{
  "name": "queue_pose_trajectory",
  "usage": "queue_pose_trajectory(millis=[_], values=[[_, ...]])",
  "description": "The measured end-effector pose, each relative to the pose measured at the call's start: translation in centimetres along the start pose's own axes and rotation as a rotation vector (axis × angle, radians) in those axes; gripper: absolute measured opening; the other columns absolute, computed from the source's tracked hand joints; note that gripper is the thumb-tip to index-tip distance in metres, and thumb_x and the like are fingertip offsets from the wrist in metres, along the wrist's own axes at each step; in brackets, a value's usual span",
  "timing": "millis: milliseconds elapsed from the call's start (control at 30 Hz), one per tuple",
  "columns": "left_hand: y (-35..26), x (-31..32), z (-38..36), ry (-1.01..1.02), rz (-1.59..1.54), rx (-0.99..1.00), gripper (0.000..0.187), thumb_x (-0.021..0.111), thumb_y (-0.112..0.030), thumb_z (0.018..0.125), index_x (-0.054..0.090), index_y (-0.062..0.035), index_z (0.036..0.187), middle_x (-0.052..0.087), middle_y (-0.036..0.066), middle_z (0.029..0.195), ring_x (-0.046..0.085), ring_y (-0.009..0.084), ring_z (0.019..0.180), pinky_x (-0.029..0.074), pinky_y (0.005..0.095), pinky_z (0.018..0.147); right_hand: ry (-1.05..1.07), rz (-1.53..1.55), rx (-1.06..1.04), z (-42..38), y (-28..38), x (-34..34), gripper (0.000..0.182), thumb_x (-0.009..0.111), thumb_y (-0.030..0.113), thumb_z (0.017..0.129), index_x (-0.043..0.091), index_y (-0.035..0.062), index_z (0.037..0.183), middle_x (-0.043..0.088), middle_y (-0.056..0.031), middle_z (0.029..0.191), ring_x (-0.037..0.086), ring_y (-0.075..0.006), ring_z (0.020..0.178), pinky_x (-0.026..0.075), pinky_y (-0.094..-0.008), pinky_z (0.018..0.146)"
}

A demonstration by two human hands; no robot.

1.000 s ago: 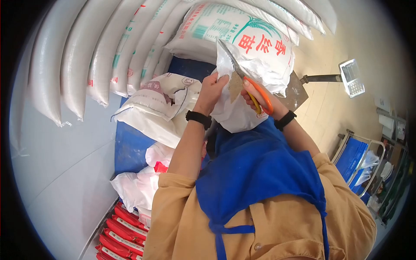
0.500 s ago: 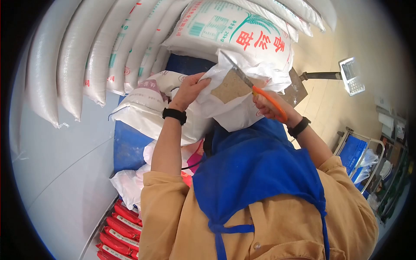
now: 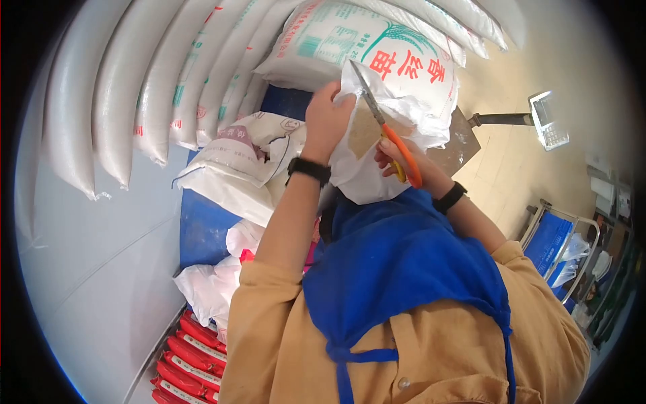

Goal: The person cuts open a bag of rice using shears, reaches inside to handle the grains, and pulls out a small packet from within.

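Scissors [image 3: 379, 111]: long, narrow grey metal blades with an orange and yellow handle. The tool slants over the open bag, its tips toward the far left and its handle toward the near right; how far the blades are parted cannot be told. Open bag [image 3: 367, 183]: white, thin-walled and creased, mouth upward, in the middle of the scene. Its rim rises to a peak at the far left and crumples at the right. Pale brown contents [image 3: 363, 134] show inside.
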State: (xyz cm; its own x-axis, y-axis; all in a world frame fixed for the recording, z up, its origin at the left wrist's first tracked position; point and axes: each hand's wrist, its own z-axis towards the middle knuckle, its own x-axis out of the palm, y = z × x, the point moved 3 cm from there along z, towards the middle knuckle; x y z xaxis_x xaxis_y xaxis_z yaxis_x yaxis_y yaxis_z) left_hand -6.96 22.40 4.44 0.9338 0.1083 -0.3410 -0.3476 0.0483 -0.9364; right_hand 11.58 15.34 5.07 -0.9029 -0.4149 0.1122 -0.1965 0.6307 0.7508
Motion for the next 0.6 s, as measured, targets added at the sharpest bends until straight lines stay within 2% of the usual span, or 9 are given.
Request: queue_pose_trajectory(millis=[67,133,167,200,267,500,600], values=[[-5.8,-2.1,-2.4,-0.185,0.324,0.281,0.030,0.064,-0.024,0.080,0.062,-0.0001,0.098,0.065,0.015,0.094,0.061,0.0307,0.083,0.047,0.0386,0.069,-0.091,0.036,-0.017,0.4,0.2,0.3,0.045,0.059,0.046,0.088,0.058,0.0019,0.096,0.054,-0.0036,0.080,0.056,-0.0126,0.077,0.051,-0.0279,0.066],[-7.6,-2.0,-5.7,0.176,0.033,-0.052,0.030,0.066,-0.026,0.080,0.063,0.0009,0.093,0.065,0.012,0.085,0.061,0.0255,0.074,0.047,0.0348,0.064,-0.064,0.245,-0.140,0.9,-1.2,0.4,0.044,0.059,0.045,0.087,0.058,0.0020,0.093,0.054,-0.0031,0.079,0.055,-0.0118,0.075,0.050,-0.0273,0.064],[-7.7,-1.4,-7.2,0.366,-0.036,-0.218,0.025,0.068,-0.022,0.081,0.064,0.0005,0.091,0.063,0.009,0.080,0.058,0.0184,0.070,0.046,0.0304,0.064,-0.046,0.347,-0.201,1.1,-1.5,0.6,0.043,0.059,0.045,0.087,0.058,0.0021,0.092,0.054,-0.0028,0.079,0.055,-0.0114,0.074,0.049,-0.0271,0.063],[-7.8,-0.6,-8.4,0.548,-0.110,-0.384,0.020,0.069,-0.018,0.081,0.066,0.0000,0.089,0.062,0.005,0.074,0.055,0.0113,0.066,0.045,0.0261,0.063,-0.058,0.274,-0.166,1.0,-1.0,0.9,0.043,0.060,0.045,0.087,0.058,0.0023,0.091,0.054,-0.0026,0.078,0.054,-0.0109,0.073,0.048,-0.0263,0.062],[-7.7,1.1,-10.3,0.498,-0.200,-0.354,0.019,0.068,-0.018,0.082,0.066,0.0002,0.087,0.060,0.004,0.070,0.053,0.0096,0.065,0.044,0.0250,0.062,-0.081,0.120,-0.094,0.5,0.8,1.6,0.042,0.060,0.045,0.087,0.058,0.0028,0.089,0.054,-0.0023,0.077,0.053,-0.0100,0.071,0.045,-0.0247,0.060],[-8.4,2.0,-10.5,0.440,-0.289,-0.144,0.018,0.068,-0.017,0.082,0.065,0.0011,0.085,0.058,0.002,0.072,0.050,0.0078,0.064,0.041,0.0232,0.059,-0.033,0.258,-0.025,1.4,0.4,1.8,0.043,0.061,0.047,0.086,0.057,0.0050,0.081,0.053,-0.0011,0.074,0.051,-0.0085,0.064,0.042,-0.0233,0.056],[-8.9,1.8,-10.6,0.427,-0.291,-0.155,0.017,0.068,-0.016,0.081,0.064,0.0009,0.082,0.058,0.002,0.073,0.051,0.0074,0.064,0.041,0.0235,0.059,-0.005,0.310,-0.047,1.8,0.2,1.8,0.042,0.060,0.048,0.086,0.057,0.0064,0.082,0.053,-0.0007,0.074,0.051,-0.0083,0.065,0.042,-0.0227,0.057]])
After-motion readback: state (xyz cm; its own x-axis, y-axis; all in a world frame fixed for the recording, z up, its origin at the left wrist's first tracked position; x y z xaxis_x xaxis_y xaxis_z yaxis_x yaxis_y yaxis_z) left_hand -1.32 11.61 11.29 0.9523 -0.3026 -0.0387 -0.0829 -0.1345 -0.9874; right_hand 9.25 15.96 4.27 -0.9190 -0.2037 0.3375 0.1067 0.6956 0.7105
